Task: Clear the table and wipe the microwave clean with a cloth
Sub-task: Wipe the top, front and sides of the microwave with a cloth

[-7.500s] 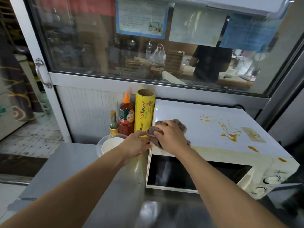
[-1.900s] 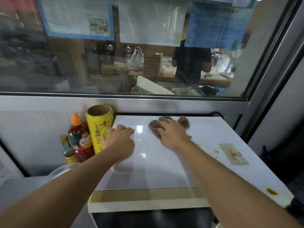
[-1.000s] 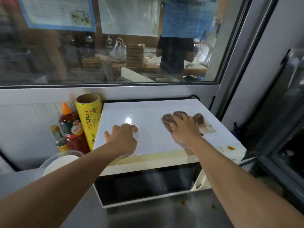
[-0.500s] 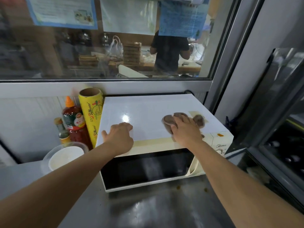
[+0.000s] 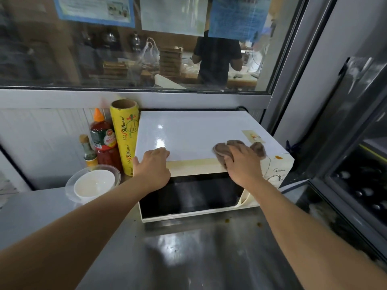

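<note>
A white microwave [image 5: 188, 132] with a dark glass door stands on the steel table [image 5: 188, 258]. My right hand [image 5: 243, 164] presses a brown cloth [image 5: 259, 148] onto the front right edge of its top. My left hand [image 5: 152, 168] rests flat on the front left corner of the top, fingers spread, holding nothing. One orange spot [image 5: 278, 157] sits on the top right front corner. A yellowed sticker [image 5: 252, 136] lies near the right edge.
Left of the microwave stand a yellow cling-wrap roll [image 5: 125, 135], a red sauce bottle [image 5: 102, 141] and a small bottle [image 5: 89, 151]. A white bowl [image 5: 94, 185] sits in a clear dish. A glass window runs behind. A dark cabinet [image 5: 356, 164] stands on the right.
My right hand slid the cloth from the back middle of the microwave top to the right and then toward the front edge. The orange stains on top are gone. My left hand shifted to the front corner.
</note>
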Tool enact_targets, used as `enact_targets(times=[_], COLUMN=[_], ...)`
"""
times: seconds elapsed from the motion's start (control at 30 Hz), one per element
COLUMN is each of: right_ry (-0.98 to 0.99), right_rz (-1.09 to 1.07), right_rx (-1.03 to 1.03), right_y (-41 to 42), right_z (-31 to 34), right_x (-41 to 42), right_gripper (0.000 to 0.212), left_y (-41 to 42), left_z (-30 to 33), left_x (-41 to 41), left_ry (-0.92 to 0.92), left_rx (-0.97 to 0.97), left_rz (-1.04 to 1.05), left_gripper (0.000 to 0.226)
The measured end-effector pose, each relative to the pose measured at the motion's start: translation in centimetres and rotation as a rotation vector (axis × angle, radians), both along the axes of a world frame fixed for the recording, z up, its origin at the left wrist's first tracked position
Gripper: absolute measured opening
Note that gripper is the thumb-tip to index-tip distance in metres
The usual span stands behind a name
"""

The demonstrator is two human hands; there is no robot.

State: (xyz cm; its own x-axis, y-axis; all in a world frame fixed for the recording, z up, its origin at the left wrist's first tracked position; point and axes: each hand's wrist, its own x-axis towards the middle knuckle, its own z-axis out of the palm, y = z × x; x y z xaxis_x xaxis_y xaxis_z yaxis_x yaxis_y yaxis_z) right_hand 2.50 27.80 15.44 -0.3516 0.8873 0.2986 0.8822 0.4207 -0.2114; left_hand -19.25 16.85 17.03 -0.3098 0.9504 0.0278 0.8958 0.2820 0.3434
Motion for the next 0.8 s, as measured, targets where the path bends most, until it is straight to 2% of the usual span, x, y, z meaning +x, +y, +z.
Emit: enact_targets(times=[0.17, 0.3, 0.43, 0.53, 0.7, 0.8], right_ry=[-0.019, -0.043, -0.038, -0.026, -0.036, -0.036], right_rz=[0.231, 0.338, 0.174, 0.074, 0.217, 0.305], right_rx=[0.057, 0.072, 0.066, 0.088, 0.146, 0.191], right_y=[-4.7, -4.0, -1.5, -2.3, -5.8, -5.5], right_z=[-1.3, -0.9, -0.9, -1.4, -2.2, -2.1], right_x=[-6.9, -5.1, 0.2, -0.1, -7.4, -7.3], right_gripper=[0.048, 0.053, 0.051, 0.049, 0.045, 0.048], left_y=[-0.6, -0.6, -0.8, -0.9, -0.2, -0.7], left_z=[0.3, 0.5, 0.3, 0.4, 1.3, 1.5], left_x=[-0.6, -0.9, -0.9, -0.7, -0.9, -1.6], left_ry=[-0.039, -0.042, -0.046, -0.029, 0.012, 0.013], left_rx=[-0.003, -0.008, -0.01, -0.013, -0.037, -0.05], left_rz=[-0.043, -0.056, -0.063, -0.065, -0.064, -0.042], left_gripper=[0.065, 0.065, 0.068, 0.067, 0.065, 0.07])
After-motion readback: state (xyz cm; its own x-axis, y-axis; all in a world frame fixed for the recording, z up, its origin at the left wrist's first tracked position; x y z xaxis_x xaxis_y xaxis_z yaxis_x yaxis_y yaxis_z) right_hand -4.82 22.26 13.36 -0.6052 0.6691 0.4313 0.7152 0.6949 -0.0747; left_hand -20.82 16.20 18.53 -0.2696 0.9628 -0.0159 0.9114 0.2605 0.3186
